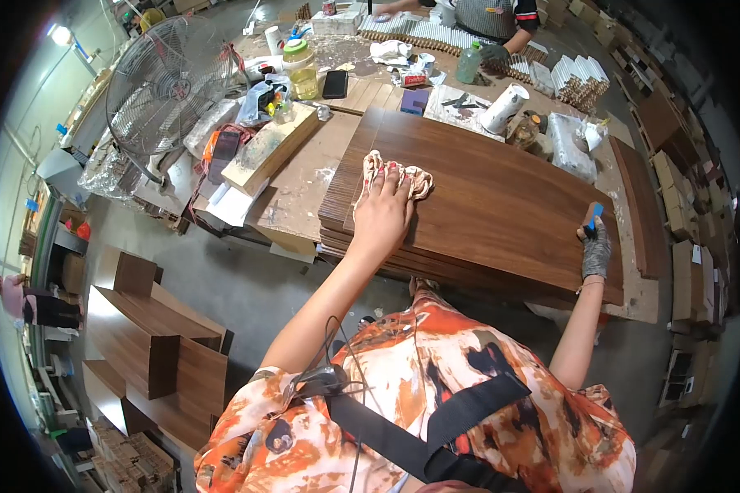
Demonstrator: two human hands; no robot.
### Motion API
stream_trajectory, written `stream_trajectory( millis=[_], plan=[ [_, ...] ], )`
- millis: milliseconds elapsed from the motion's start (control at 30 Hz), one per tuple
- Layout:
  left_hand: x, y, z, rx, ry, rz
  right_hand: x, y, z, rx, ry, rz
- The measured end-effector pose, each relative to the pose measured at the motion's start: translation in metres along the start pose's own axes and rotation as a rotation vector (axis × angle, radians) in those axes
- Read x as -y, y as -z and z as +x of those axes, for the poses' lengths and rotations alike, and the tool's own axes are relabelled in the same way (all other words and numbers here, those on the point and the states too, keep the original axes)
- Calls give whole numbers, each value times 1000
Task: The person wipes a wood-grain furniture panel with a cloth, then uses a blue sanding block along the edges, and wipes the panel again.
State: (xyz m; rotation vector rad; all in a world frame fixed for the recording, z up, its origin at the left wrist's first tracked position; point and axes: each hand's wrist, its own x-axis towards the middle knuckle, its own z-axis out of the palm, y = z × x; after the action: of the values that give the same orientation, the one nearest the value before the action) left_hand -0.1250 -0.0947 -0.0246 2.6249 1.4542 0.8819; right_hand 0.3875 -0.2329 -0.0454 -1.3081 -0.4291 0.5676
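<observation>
A stack of dark brown wood-grain boards (485, 193) lies on the worktable in front of me. My left hand (384, 215) presses a crumpled, pale patterned rag (421, 182) onto the top board near its left end, fingers spread over the cloth. Toward the board's right end is my right hand (596, 256), in a grey fingerless glove. Its fingers are closed round a small blue tool with a dark part, which looks like a scraper (595, 210). The tool's lower part is hidden in the grip.
A large fan (168, 86) stands at the left. Behind the boards are a yellow-green jar (300, 70), a phone (335, 84) and a white roll (506, 108). Across the table, a co-worker's gloved hand (495, 54) is near a bottle (469, 64). Brown cabinet pieces (152, 345) stand on the floor.
</observation>
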Motion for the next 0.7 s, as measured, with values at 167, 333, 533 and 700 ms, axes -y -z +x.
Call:
stream_trajectory(
  millis=[167, 333, 533, 700],
  plan=[
    [1, 7, -6, 54, 11, 17, 12, -8, 5, 131, -121, -154],
    [-17, 3, -2, 63, -15, 10, 7, -3, 34, 228, -277, -139],
    [-47, -11, 13, 52, -70, -148, -5, -137, 7, 528, -349, -61],
    [-51, -10, 16, 56, -39, -291, 7, -268, -48, 876, -555, -81]
  ],
)
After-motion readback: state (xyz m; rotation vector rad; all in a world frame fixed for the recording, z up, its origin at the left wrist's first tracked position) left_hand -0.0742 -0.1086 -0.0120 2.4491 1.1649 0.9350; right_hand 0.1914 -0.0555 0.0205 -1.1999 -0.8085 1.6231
